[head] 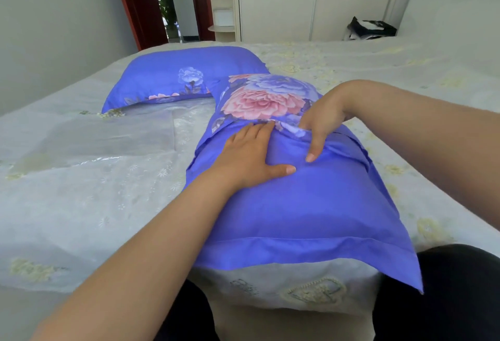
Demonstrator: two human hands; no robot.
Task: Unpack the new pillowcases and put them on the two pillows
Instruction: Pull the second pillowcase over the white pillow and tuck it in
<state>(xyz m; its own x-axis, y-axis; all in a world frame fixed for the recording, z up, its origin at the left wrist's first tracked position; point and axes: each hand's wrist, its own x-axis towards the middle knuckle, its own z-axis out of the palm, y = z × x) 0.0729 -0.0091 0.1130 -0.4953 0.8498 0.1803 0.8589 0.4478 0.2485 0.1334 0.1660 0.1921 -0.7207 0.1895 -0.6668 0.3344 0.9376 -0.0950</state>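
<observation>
Two pillows lie on the bed, both inside blue pillowcases printed with pink and lilac flowers. The far pillow [176,73] lies crosswise at the back left. The near pillow [297,205] runs lengthwise towards me, its hem hanging over the bed's edge. My left hand [249,156] rests flat on the near pillow's middle with straight fingers. My right hand [324,116] has its fingers tucked out of sight under the pillowcase's flap at the opening, with the thumb lying on top of the blue fabric, so it pinches the flap.
A sheet of clear plastic packaging [108,135] lies on the bed [405,70] to the left of the near pillow. A black bag [370,28] sits at the far right by the headboard. A white wardrobe [276,16] and an open red door [135,2] stand behind.
</observation>
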